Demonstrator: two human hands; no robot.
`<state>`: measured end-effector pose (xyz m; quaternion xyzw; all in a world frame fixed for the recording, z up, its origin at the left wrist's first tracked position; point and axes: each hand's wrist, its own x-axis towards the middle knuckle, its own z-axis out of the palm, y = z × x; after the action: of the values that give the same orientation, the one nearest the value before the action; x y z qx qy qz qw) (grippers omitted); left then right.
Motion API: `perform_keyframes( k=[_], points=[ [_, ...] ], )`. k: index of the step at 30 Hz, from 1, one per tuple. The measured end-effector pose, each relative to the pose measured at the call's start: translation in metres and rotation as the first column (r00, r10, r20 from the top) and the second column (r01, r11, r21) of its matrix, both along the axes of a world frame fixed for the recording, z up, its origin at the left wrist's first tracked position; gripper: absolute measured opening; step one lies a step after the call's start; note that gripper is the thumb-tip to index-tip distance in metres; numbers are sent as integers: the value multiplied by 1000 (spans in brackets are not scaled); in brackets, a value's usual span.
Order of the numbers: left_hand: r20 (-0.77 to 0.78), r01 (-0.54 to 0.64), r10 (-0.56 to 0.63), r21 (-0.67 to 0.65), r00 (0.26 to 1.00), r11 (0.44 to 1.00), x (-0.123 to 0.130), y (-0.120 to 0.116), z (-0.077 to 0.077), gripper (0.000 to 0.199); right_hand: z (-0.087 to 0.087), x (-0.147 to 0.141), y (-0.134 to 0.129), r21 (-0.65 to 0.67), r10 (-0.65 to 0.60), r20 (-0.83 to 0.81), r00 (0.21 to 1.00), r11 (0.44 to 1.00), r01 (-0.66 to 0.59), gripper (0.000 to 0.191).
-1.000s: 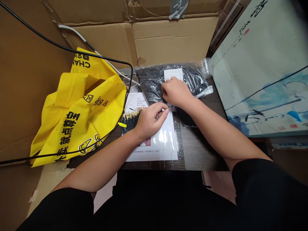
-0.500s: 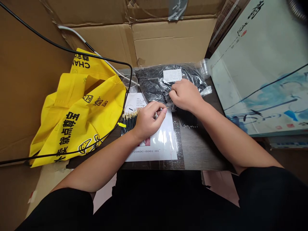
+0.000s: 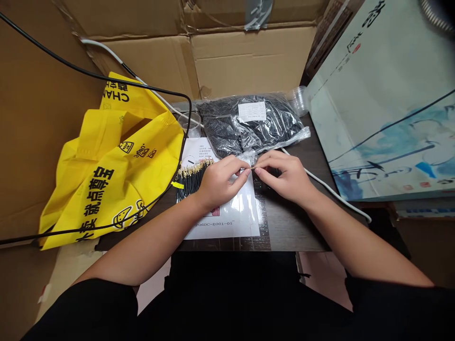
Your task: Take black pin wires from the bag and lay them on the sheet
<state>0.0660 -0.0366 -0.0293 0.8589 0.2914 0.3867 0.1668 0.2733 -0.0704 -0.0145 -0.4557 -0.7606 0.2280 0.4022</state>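
My left hand [image 3: 223, 182] and my right hand [image 3: 286, 176] meet above a white printed sheet [image 3: 227, 225]. Between their fingertips is a thin gold-tipped wire [image 3: 251, 168], pinched by both hands. A row of similar black wires with gold tips [image 3: 192, 179] lies on the sheet, just left of my left hand. Behind my hands is a clear plastic bag of black wires [image 3: 245, 128], with a white label [image 3: 252, 112] on it. A corner of the bag almost touches my fingers.
The dark wooden table [image 3: 295, 227] ends close to my body. A yellow cloth bag [image 3: 117, 166] lies to the left, crossed by a black cable [image 3: 106, 77]. A white cable [image 3: 327, 184] runs off the right. Clear plastic cups [image 3: 188, 123] and cardboard surround the table.
My right hand has left the plastic bag and moved down and left to meet my left hand at the wire. The bag now lies uncovered, and a white cable shows on the right.
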Motion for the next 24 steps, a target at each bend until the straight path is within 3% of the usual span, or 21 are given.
perform_keyframes(
  k=[13, 24],
  points=[
    [-21, -14, 13, -8, 1000, 1000, 0, -1, -1, 16, -8, -6, -6, 39, -113, -173, 978, 992, 121, 4],
    [-11, -8, 8, 5, 1000, 1000, 1, 0, -4, 15, -10, -8, -5, 137, -54, -30, 998, 989, 57, 7]
  ],
)
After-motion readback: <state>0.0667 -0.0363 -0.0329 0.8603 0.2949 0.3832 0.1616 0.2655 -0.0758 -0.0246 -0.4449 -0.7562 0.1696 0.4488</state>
